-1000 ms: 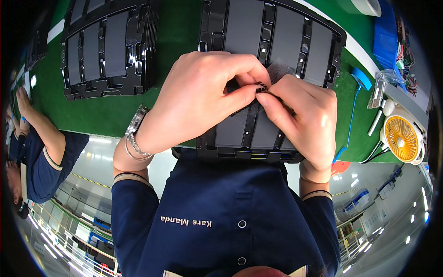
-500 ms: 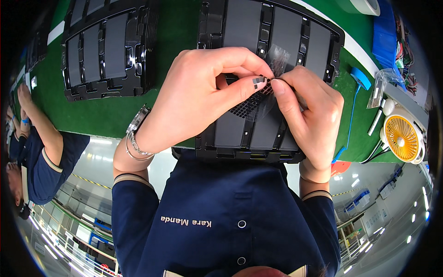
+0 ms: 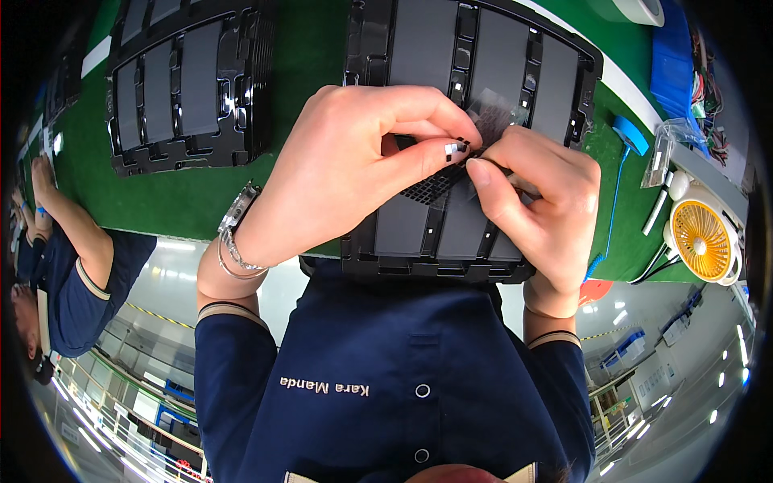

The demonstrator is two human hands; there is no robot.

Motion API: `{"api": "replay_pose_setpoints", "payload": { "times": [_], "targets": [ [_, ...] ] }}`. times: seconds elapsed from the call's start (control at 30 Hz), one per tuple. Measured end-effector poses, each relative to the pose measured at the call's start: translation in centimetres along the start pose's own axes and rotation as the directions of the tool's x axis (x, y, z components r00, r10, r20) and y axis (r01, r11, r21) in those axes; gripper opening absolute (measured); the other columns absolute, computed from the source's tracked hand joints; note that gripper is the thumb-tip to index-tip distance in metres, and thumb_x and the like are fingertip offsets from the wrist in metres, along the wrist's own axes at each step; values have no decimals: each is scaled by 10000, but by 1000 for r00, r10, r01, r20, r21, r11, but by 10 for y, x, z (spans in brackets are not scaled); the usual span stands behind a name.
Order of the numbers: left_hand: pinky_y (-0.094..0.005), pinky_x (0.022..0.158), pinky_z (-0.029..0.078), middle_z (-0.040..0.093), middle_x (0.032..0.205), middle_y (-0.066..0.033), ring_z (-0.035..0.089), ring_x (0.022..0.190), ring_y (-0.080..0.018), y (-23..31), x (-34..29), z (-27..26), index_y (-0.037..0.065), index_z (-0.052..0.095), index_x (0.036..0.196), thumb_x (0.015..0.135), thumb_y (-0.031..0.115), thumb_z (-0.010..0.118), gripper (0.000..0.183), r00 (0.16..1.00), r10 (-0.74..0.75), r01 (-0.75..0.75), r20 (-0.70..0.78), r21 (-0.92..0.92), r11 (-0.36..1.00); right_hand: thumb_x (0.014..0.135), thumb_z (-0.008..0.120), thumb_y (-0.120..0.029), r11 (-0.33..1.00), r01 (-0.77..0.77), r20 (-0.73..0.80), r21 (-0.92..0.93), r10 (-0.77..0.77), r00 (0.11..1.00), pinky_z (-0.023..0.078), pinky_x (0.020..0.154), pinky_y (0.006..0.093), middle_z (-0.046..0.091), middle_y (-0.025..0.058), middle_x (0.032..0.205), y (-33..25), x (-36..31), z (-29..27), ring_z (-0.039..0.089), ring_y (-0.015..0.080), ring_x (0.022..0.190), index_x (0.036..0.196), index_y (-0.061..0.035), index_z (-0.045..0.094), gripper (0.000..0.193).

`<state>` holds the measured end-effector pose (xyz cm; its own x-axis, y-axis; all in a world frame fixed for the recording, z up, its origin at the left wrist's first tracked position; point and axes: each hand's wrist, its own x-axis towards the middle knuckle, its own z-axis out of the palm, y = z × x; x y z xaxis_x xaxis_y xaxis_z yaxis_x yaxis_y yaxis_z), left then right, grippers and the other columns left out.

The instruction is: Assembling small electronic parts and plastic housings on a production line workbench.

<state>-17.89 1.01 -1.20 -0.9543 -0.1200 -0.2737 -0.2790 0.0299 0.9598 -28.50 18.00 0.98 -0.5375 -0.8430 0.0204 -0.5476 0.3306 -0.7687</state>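
A: Where did we see the gridded sheet (image 3: 427, 191)?

B: We took it as the middle of our dial. It was held up over a black tray (image 3: 435, 270) of grey panels, its little black squares in rows, with clear film (image 3: 493, 113) showing toward one o'clock.

A: And the grip on each side?

B: From ten o'clock, the left hand (image 3: 346, 153) had thumb and forefinger closed on the sheet's edge. From three o'clock, the right hand (image 3: 549, 193) pinched that same edge, its fingertips just beside the left ones (we couldn't make out exactly which square lay between them).

A: We noticed something on the left thumb, too.

B: Yes, we saw small squares (image 3: 452, 150) there, some of them glinting. A metal watch (image 3: 239, 208) circled that wrist, near nine o'clock.

A: What else was on the green tabletop (image 3: 306, 48)?

B: We had a stack of black trays (image 3: 241, 137) well apart at ten o'clock, a blue bin (image 3: 673, 68) at two, and a yellow-and-white fan (image 3: 700, 241) a little past three.
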Motion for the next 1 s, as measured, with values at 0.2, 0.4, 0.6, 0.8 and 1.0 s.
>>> {"api": "replay_pose_setpoints", "payload": {
  "times": [0.2, 0.4, 0.6, 0.8, 1.0],
  "targets": [
    [-257, 806, 542, 728, 916, -62, 693, 891, -122, 1, -1, 0, -34, 685, 996, 857, -21, 653, 143, 1000, -14, 13, 16, 68, 998, 794, 730, -108, 1000, 12, 32, 7, -12, 999, 393, 453, 323, 546, 50, 610, 4, -1, 2, 520, 206, 481, 750, -44, 635, 122],
    [-256, 799, 543, 727, 911, -64, 695, 890, -119, -1, -2, 0, -34, 687, 1004, 854, -21, 659, 154, 1000, -8, 7, 11, 77, 997, 800, 729, -121, 1000, -6, 53, 12, 5, 999, 394, 457, 328, 548, 48, 607, 4, -2, 3, 526, 212, 484, 752, -48, 638, 127],
    [-254, 796, 543, 727, 908, -62, 695, 887, -117, -2, -3, 2, -30, 683, 1010, 855, -22, 660, 157, 1000, 10, -9, -4, 110, 994, 807, 729, -123, 1000, -4, 50, -25, 5, 999, 408, 466, 326, 554, 51, 611, 3, -2, 4, 537, 214, 491, 758, -49, 640, 126],
    [-233, 773, 528, 727, 889, -48, 679, 870, -87, 2, -1, 1, -13, 661, 1014, 873, -9, 656, 141, 999, -19, 22, -39, 67, 998, 824, 717, -78, 1000, 1, -61, -31, -3, 998, 429, 483, 316, 587, 74, 663, 2, 0, 2, 557, 222, 516, 794, -19, 649, 95],
    [-215, 773, 511, 717, 873, -34, 654, 847, -64, -1, 0, 0, -18, 659, 995, 903, 31, 656, 104, 999, 12, -12, -52, 12, 1000, 838, 703, -69, 999, -25, -84, -26, 22, 996, 437, 494, 327, 601, 80, 689, 2, 0, 4, 563, 238, 528, 811, -14, 650, 82]
  ]
}}
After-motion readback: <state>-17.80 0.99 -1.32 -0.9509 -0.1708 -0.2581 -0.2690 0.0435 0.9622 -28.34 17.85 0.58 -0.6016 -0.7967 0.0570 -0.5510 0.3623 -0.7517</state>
